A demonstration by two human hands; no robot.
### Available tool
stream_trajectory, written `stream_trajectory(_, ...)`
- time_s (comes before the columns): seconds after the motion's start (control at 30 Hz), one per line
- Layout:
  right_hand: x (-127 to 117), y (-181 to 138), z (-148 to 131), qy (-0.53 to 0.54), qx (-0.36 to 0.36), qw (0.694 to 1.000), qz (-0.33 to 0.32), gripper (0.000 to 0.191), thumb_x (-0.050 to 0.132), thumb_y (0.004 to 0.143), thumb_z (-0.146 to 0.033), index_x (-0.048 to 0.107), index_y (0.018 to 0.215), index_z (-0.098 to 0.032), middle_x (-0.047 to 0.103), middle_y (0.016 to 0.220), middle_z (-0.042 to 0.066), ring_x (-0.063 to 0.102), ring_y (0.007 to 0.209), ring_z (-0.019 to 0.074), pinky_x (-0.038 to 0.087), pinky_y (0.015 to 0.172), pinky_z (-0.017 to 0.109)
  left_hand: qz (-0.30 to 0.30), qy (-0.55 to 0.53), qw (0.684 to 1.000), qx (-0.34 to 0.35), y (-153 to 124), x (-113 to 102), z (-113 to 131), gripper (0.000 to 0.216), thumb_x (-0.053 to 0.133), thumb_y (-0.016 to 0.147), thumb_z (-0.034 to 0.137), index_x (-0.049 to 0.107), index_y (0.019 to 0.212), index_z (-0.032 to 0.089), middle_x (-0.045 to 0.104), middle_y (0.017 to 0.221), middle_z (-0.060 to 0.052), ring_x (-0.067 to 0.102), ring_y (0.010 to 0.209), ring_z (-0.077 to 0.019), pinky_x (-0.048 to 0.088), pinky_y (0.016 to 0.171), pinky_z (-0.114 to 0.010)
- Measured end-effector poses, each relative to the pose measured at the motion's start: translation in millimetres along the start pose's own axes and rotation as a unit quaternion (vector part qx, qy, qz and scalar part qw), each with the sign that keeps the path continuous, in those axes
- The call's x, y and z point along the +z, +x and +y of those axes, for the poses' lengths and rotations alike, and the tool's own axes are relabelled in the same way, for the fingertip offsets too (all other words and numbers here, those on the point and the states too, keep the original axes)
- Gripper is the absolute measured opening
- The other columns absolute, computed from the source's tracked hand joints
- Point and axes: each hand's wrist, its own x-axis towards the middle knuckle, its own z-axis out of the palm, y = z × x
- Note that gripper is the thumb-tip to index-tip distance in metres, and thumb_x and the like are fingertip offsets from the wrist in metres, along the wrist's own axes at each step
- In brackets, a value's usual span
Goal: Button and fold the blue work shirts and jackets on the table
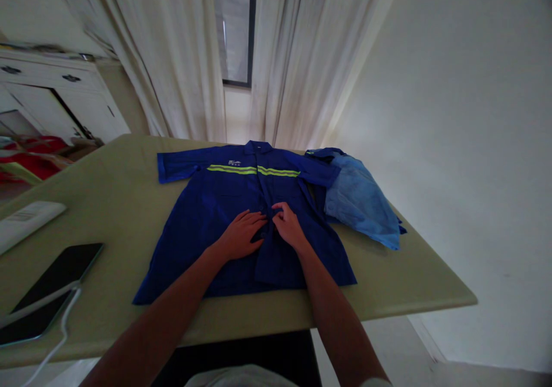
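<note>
A dark blue short-sleeved work shirt lies front up on the table, its collar at the far side. A yellow-green reflective stripe crosses its chest, with a small pale logo above. My left hand rests flat on the shirt, fingers stretched toward the front placket and thumb apart. On the other side of the placket, my right hand has its fingers bent and closed at the placket's edge. The fabric between the fingertips is too dark to make out any button there.
The greenish table has its edge close in front. Right of the shirt lies a pile of light blue and dark blue clothing. At left are a phone, a white cable and a white object. Curtains hang behind.
</note>
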Motion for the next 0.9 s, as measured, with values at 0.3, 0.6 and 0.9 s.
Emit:
stream_trajectory(0.3,-0.6,-1.9,-7.2,0.007,0.0,1.0,0.001,0.034,0.05,0.082,-0.018,0.057,0.114,-0.024,0.058,0.069,-0.006,0.057,0.061,0.015,0.042,0.061,0.026,-0.014,0.014,1.0,-0.012,4.6,-13.6,7.4,0.021,0.064,0.093,0.029,0.069,0.111,0.022,0.068,0.114,-0.01,0.062,0.109,-0.0281,0.045,0.1,-0.044)
stream_trajectory(0.6,0.0,-2.0,-7.1,0.004,-0.005,1.0,-0.003,0.035,0.05,0.081,-0.019,0.058,0.115,-0.024,0.058,0.07,-0.006,0.056,0.06,0.0143,0.041,0.059,0.025,-0.044,-0.053,0.997,-0.021,5.2,-12.0,6.4,0.009,0.066,0.092,0.029,0.065,0.086,0.022,0.064,0.092,-0.003,0.062,0.089,-0.0207,0.045,0.079,-0.031)
stream_trajectory(0.9,-3.0,-1.9,-6.5,-0.035,-0.006,0.999,0.001,0.039,0.068,0.089,-0.048,0.059,0.116,-0.022,0.064,0.073,-0.004,0.062,0.067,0.0162,0.045,0.067,0.028,-0.11,-0.102,0.988,-0.037,-25.6,-36.0,33.5,0.038,0.071,0.086,0.056,0.072,0.103,0.022,0.07,0.11,-0.008,0.065,0.103,-0.0272,0.049,0.093,-0.038)
